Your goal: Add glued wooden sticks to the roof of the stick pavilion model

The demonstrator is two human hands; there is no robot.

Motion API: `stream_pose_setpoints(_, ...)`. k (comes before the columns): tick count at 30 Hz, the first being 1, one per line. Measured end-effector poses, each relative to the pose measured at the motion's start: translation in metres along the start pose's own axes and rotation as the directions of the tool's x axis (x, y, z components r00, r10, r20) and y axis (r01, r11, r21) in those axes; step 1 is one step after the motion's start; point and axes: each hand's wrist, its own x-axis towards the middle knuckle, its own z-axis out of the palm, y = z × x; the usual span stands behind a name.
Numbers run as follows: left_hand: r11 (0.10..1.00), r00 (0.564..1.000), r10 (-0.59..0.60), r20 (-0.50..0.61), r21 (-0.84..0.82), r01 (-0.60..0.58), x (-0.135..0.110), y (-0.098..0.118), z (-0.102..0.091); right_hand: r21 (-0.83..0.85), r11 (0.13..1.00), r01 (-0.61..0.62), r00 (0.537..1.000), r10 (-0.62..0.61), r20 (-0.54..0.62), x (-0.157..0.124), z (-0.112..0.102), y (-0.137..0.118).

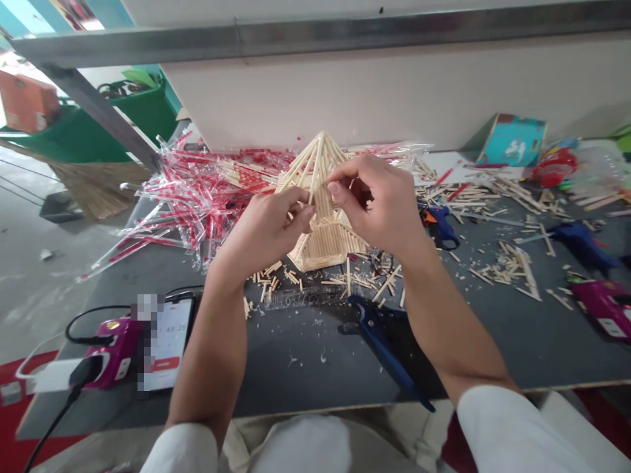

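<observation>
While both forearms reach up from the bottom edge, head view: left hand [269, 226] and right hand [382, 203] meet at frame centre. Each grip is pinched shut on the sloping sticks of the stick pyramid [325, 246], which stands on the counter [305, 374]. Blue cutters [379, 332] lie just below it. Wrapper pile [197, 190] upper left, stick scraps [513, 266] right. Bare counter shows lower centre between the forearms, with its front edge along the bottom.

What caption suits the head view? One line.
Left hand and right hand pinch a stick pyramid on a grey table littered with offcuts and red wrappers.
</observation>
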Motion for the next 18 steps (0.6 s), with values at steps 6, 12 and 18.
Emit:
stream_pose_setpoints(6,0.998,0.997,-0.056,-0.056,-0.026,0.055,0.001,0.002,0.004,0.165,0.963,-0.214,0.977,0.209,0.045,-0.003,-0.006,0.018)
stream_pose_setpoints(12,0.992,0.994,-0.108,-0.033,-0.071,0.105,0.001,0.003,0.005,0.272,0.928,-0.253,0.965,0.219,0.147,-0.005,-0.006,0.031)
stream_pose_setpoints(18,0.986,0.99,-0.134,-0.039,-0.11,0.129,0.001,0.005,0.007,0.251,0.937,-0.244,0.969,0.226,0.099,-0.006,-0.001,0.03)
